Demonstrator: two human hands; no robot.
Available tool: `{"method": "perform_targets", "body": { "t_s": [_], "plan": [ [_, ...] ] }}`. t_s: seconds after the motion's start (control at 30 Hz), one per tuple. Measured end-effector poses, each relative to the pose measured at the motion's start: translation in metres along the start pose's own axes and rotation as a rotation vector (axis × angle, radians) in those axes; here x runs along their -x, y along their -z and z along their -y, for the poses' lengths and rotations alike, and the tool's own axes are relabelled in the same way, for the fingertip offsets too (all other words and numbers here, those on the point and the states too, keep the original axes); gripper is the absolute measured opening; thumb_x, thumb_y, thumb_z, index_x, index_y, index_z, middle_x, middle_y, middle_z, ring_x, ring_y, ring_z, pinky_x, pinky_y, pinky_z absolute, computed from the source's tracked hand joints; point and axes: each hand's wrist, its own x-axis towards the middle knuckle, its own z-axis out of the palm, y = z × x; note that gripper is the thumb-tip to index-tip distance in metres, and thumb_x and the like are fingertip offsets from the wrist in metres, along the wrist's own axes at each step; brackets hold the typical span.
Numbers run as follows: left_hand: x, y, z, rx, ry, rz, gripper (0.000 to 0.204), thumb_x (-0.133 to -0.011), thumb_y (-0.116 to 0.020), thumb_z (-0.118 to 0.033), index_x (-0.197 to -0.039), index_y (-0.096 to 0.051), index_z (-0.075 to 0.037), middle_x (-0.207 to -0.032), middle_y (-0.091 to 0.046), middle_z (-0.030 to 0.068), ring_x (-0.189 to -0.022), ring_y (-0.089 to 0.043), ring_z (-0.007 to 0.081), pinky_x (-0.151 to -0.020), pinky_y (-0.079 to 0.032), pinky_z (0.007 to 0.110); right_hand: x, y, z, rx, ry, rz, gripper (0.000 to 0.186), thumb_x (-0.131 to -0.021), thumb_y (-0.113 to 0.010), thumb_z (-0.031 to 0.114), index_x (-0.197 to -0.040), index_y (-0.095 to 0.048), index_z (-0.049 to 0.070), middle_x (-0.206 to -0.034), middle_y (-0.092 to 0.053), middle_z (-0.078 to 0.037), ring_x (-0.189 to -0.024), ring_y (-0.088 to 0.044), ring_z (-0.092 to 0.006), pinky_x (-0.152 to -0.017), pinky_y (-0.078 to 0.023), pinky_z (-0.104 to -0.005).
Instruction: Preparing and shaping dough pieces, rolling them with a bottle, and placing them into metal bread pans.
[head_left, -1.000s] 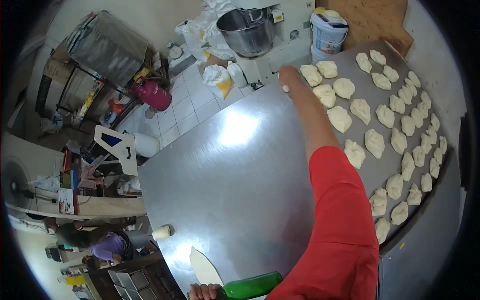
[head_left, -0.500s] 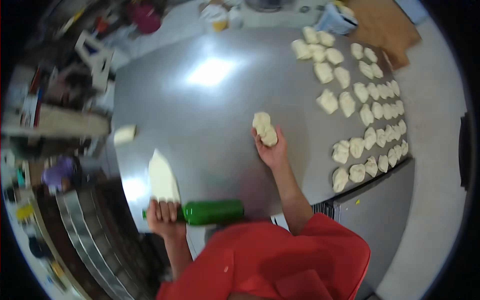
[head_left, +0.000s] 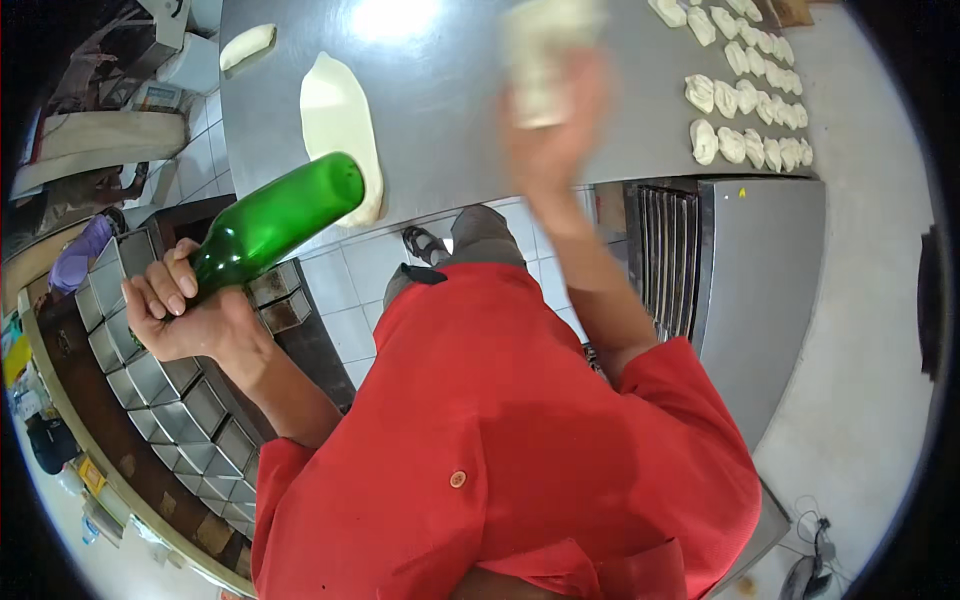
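My left hand [head_left: 205, 325] is wrapped round the neck of a green glass bottle [head_left: 285, 215], raised and tilted at the table's near left edge. The bottle's base covers part of a long flat strip of dough [head_left: 337, 110] lying on the metal table [head_left: 440, 140]. My right hand [head_left: 560, 130], smeared by motion, is over the table with folded dough [head_left: 545, 60] in its grip. That dough is blurred too, so its exact shape is hard to make out. A smaller dough roll [head_left: 247, 46] rests at the far left of the table.
Rows of shaped dough pieces [head_left: 748, 97] lie along the table's right side. Below them stands a grey metal cabinet [head_left: 765, 290] beside a rack of trays [head_left: 665, 260]. Metal baking tins [head_left: 180, 420] fill the lower left. White floor tiles [head_left: 340, 290] show under the table edge.
My left hand has lifted the bottle off to the left and tilted it upward. The right hand still has the dough and is now moving fast. The whole view has shifted down toward my body.
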Motion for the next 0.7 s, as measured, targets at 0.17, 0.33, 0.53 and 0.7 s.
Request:
{"method": "perform_targets", "body": {
  "t_s": [0.17, 0.33, 0.53, 0.7],
  "plan": [
    [0.027, 0.046, -0.025, -0.104, -0.041, -0.245, 0.041, -0.106, -0.047, -0.017, -0.066, -0.039, -0.024, -0.049, -0.036, -0.0072, -0.046, -0.040, 0.0097, -0.074, -0.052, 0.032, 0.159, 0.034, 0.027, -0.006, -0.397, 1.149, 0.052, -0.094, -0.073, 0.031, -0.135, -0.065, -0.001, -0.125, -0.071, -0.020, -0.117, -0.064, -0.0393, -0.104, -0.048, -0.0487],
    [0.060, 0.060, -0.041, -0.206, 0.017, -0.253, 0.040, -0.107, -0.047, -0.017, -0.068, -0.036, -0.024, -0.053, -0.037, -0.0075, -0.050, -0.040, 0.0093, -0.078, -0.051, 0.031, 0.078, -0.012, 0.070, -0.019, -0.124, 0.604, 0.060, -0.100, -0.062, 0.040, -0.144, -0.056, 0.001, -0.150, -0.054, -0.023, -0.141, -0.049, -0.0406, -0.118, -0.036, -0.0503],
    [0.080, 0.034, -0.036, -0.232, 0.075, -0.272, 0.042, -0.107, -0.050, -0.022, -0.067, -0.037, -0.024, -0.051, -0.037, -0.0072, -0.048, -0.039, 0.0085, -0.077, -0.050, 0.031, 0.118, -0.153, -0.022, 0.130, -0.067, 0.608, 0.075, -0.103, -0.053, 0.049, -0.159, -0.037, 0.001, -0.168, -0.032, -0.024, -0.158, -0.025, -0.0428, -0.127, -0.020, -0.0578],
    [0.093, 0.031, -0.025, -0.215, 0.148, -0.228, 0.039, -0.106, -0.049, -0.021, -0.068, -0.041, -0.023, -0.053, -0.038, -0.0074, -0.049, -0.040, 0.0083, -0.079, -0.049, 0.031, 0.120, -0.161, -0.037, 0.090, -0.229, 0.828, 0.080, -0.104, -0.052, 0.052, -0.163, -0.029, 0.002, -0.170, -0.029, -0.020, -0.158, -0.024, -0.0432, -0.126, -0.023, -0.0567]
  ]
}}
